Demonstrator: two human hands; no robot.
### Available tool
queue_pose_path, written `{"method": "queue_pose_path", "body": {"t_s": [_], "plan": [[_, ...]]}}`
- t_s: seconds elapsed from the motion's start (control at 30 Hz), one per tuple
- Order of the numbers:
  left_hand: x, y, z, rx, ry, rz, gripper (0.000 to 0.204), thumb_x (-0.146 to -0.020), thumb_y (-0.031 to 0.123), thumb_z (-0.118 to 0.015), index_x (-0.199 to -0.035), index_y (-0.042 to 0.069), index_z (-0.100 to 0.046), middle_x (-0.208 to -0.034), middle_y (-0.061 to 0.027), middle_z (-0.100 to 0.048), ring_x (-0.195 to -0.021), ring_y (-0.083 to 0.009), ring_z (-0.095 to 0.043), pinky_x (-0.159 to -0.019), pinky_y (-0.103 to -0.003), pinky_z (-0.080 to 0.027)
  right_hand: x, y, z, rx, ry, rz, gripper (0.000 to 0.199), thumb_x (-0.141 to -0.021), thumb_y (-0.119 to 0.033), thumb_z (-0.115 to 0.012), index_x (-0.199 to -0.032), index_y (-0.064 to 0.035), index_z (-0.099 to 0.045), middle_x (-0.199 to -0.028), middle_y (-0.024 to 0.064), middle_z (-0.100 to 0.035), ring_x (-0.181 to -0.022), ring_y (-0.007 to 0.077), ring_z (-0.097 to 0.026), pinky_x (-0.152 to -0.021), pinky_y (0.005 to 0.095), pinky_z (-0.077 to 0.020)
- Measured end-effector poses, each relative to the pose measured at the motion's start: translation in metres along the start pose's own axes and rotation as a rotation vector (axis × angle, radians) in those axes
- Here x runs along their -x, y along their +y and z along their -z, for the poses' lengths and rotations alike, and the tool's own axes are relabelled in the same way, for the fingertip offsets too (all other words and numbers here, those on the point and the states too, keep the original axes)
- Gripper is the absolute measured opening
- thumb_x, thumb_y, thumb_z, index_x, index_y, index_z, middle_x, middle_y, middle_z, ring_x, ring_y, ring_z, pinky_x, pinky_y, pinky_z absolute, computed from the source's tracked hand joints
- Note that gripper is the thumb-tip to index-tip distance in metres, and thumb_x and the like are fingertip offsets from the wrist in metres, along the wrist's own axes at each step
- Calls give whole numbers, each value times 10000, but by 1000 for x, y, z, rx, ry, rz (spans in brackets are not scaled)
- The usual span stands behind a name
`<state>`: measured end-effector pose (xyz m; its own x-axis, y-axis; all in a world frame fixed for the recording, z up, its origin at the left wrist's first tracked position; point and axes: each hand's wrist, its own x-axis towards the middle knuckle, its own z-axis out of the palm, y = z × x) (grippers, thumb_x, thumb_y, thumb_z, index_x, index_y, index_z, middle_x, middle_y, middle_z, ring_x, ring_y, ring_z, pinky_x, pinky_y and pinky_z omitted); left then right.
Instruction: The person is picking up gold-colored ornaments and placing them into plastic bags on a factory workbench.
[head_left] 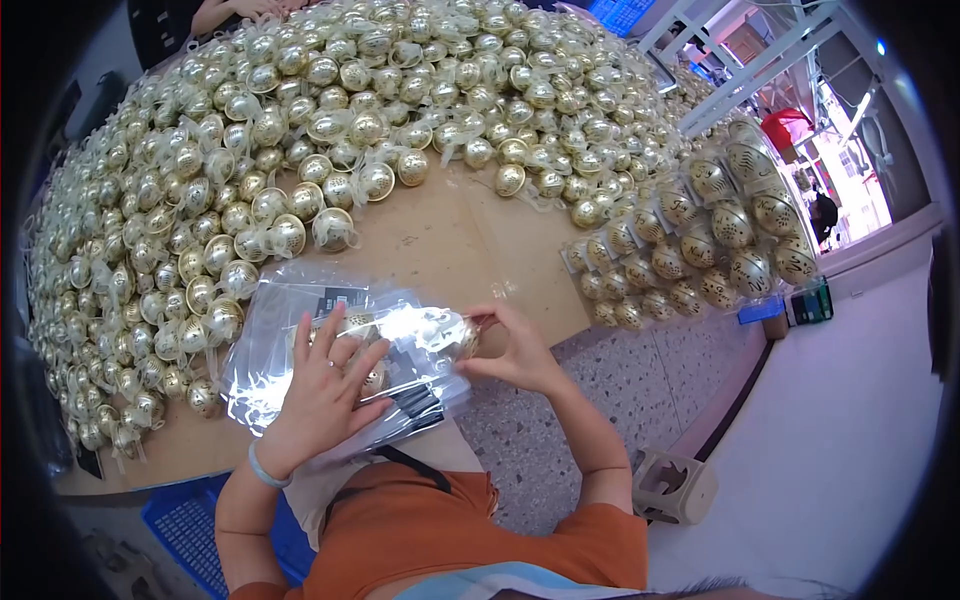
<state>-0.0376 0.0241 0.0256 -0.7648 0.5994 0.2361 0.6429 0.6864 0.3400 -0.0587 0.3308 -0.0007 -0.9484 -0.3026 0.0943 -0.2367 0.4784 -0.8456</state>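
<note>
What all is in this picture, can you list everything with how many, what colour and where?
gold balls: too many to count, gold, heaped loose across the far and left table
packed balls: a batch, gold in clear bags, right of the heap
table: one, tan, bare patch in the middle
clear bags: a stack, clear with dark inserts, under the hands
blue crate: one, blue, lower left floor
stool: one, beige, floor at right
another person's hand: one, top edge
wristband: one, pale blue, left wrist
left hand: flat on a bagged ball
right hand: pinching the bag's end
</note>
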Motion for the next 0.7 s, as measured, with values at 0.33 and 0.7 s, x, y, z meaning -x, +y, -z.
{"method": "queue_pose_path", "body": {"t_s": [0.33, 0.7], "plan": [[3, 1, -1, -9, -28, -48, 555, -761, 337, -796, -1293, 278, -651, -1112, -97, -549, -1372, -457, -358, -1125, -699, -195, -53, 11, -64, -571, -64, -161, 645, -613, -8, -927, -1176, 16, -613, -1176, 107, -662, -1139, 223, -648, -965, 338, -546], [0, -5, -1, -6, -12, -17, 545, -751, 348, -792, -1278, 284, -668, -1113, -98, -552, -1373, -446, -358, -1130, -699, -186, -253, 89, 77, 747, 339, 0, 773, -741, -356, -859, -1362, -49, -515, -1410, 238, -435, -1307, 413, -416, -1093, 498, -359]]}}
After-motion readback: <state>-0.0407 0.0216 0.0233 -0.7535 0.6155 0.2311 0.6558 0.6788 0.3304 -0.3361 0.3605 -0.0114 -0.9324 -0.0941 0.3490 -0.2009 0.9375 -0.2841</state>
